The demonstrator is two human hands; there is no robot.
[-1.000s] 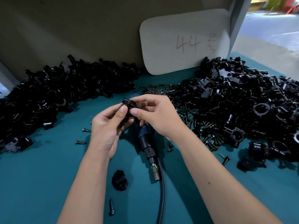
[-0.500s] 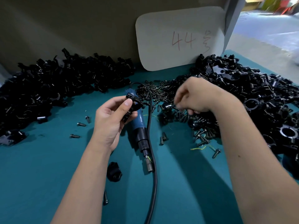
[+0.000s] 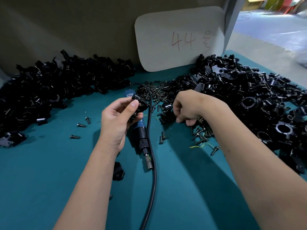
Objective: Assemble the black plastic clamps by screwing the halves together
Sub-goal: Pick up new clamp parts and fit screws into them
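My left hand (image 3: 116, 120) holds a black plastic clamp (image 3: 139, 105) up between thumb and fingers, just above the table's middle. My right hand (image 3: 189, 107) is curled, knuckles up, over the near edge of the pile of black screws (image 3: 157, 92); its fingertips are down among the screws and hidden, so I cannot tell whether they hold one. A blue electric screwdriver (image 3: 139, 130) lies on the teal table (image 3: 49, 180) under my left hand, bit pointing towards me. A single black clamp half (image 3: 118, 171) lies beside my left forearm.
A heap of black clamp parts (image 3: 58, 83) fills the back left; a larger heap (image 3: 249, 97) fills the right. The screwdriver's black cable (image 3: 153, 163) loops down the middle. Loose screws (image 3: 74, 136) lie scattered on the left. A white board marked 44 (image 3: 179, 39) leans on the back wall.
My right hand left the clamp, swung right to the screw pile and has now dropped lower into it. My left hand kept the clamp held up in about the same place.
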